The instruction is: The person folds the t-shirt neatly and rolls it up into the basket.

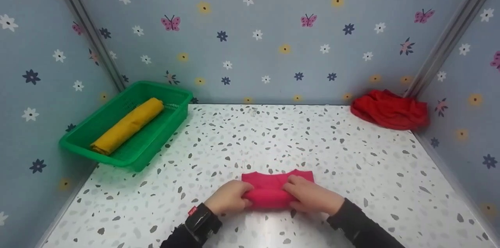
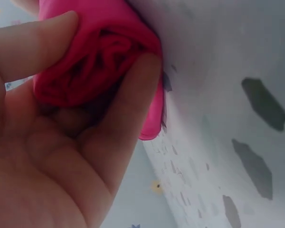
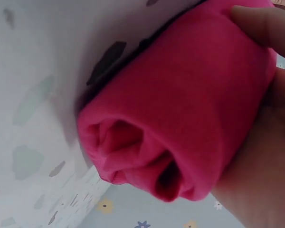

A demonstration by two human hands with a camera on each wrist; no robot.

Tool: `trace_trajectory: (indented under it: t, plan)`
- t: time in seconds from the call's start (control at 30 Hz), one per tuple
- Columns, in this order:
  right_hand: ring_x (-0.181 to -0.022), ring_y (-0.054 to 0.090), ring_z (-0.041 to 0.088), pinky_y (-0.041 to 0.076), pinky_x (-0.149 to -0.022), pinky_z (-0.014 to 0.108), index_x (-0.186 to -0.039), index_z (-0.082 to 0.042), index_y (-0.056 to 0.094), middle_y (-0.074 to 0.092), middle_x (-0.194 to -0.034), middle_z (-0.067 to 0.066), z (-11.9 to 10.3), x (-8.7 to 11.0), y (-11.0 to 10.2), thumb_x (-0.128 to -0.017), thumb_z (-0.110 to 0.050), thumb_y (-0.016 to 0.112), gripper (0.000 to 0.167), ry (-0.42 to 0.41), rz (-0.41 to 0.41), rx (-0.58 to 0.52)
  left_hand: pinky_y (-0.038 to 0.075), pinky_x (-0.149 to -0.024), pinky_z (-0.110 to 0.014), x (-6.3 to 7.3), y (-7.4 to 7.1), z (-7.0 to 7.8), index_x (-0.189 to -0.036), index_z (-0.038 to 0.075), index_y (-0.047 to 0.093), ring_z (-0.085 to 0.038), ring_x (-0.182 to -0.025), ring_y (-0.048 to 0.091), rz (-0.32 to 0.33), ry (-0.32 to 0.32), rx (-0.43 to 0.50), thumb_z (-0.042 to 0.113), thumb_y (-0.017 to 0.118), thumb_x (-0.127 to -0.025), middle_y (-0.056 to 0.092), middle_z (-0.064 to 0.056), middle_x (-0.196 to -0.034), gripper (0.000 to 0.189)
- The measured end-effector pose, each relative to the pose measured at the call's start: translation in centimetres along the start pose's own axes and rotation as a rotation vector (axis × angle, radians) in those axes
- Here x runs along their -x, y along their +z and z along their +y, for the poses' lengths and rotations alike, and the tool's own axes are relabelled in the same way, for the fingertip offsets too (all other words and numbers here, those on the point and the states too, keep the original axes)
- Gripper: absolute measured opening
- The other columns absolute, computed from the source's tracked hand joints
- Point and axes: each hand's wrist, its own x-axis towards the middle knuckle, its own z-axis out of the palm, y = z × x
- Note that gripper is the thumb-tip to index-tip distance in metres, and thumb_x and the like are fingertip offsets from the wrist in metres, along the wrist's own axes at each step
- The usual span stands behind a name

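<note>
A bright pink cloth (image 1: 269,200), partly rolled up, lies on the speckled table near its front. Its far part is still flat, with a wavy edge beyond the roll. My left hand (image 1: 230,198) grips the left end of the roll; in the left wrist view the thumb and fingers close around the spiralled end of the cloth (image 2: 99,71). At the other end my right hand (image 1: 312,195) holds the roll, fingers over the top. The right wrist view shows the layered open end of the cloth (image 3: 180,104) beside the palm.
At the left stands a green plastic basket (image 1: 156,150) with a rolled yellow cloth (image 1: 129,126) inside. A crumpled red cloth (image 1: 390,110) lies in the far right corner. Flower-patterned walls (image 1: 258,13) enclose the table (image 1: 265,142) on three sides.
</note>
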Motion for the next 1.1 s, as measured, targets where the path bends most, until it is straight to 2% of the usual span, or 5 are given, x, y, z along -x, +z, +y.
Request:
trace_trajectory:
  t: [0.2, 0.4, 0.63, 0.9, 1.1]
  plan:
    - [-0.093, 0.053, 0.012, 0.049, -0.085, 0.032, -0.113, -0.008, 0.060, 0.057, -0.101, -0.001, 0.6, -1.1, -0.8, -0.092, -0.019, 0.070, 0.026, 0.012, -0.063, -0.025, 0.045, -0.075, -0.035, -0.6, -0.4, -0.9, -0.097, 0.009, 0.067, -0.012, -0.075, 0.052, -0.025, -0.031, 0.079, 0.010, 0.071, -0.083, 0.056, 0.007, -0.077, 0.014]
    - [-0.082, 0.051, 0.011, 0.047, -0.077, 0.031, -0.100, -0.013, 0.058, 0.053, -0.085, -0.006, 1.3, -2.3, -1.7, -0.094, -0.022, 0.067, 0.014, 0.058, -0.152, -0.108, 0.043, -0.073, -0.037, -1.1, -0.8, -1.0, -0.090, 0.011, 0.059, -0.015, -0.074, 0.050, -0.051, -0.082, 0.136, 0.010, 0.068, -0.086, 0.052, 0.003, -0.075, 0.009]
    - [-0.085, 0.053, 0.009, 0.048, -0.081, 0.034, -0.109, -0.014, 0.062, 0.054, -0.089, -0.009, 2.1, -3.2, -2.1, -0.095, -0.025, 0.066, 0.018, 0.122, -0.202, -0.193, 0.044, -0.073, -0.037, -1.6, -1.1, -1.2, -0.094, 0.008, 0.060, -0.018, -0.078, 0.053, -0.061, -0.164, 0.243, 0.011, 0.067, -0.087, 0.057, 0.000, -0.083, 0.010]
    - [-0.088, 0.055, 0.010, 0.048, -0.082, 0.036, -0.110, -0.012, 0.063, 0.056, -0.092, -0.008, 2.1, -2.9, -1.6, -0.094, -0.025, 0.066, 0.021, 0.112, -0.139, -0.160, 0.044, -0.075, -0.039, -2.0, -1.1, -1.4, -0.097, 0.009, 0.061, -0.018, -0.079, 0.053, -0.066, -0.182, 0.221, 0.014, 0.067, -0.088, 0.058, -0.001, -0.085, 0.012]
    - [-0.097, 0.058, 0.018, 0.049, -0.088, 0.039, -0.121, -0.007, 0.061, 0.061, -0.103, 0.002, 1.1, -2.2, -0.9, -0.093, -0.024, 0.068, 0.034, 0.069, 0.023, 0.012, 0.045, -0.075, -0.039, -2.2, -1.1, -1.6, -0.095, 0.011, 0.062, -0.017, -0.078, 0.053, -0.084, -0.181, 0.212, 0.015, 0.068, -0.088, 0.058, 0.000, -0.083, 0.010]
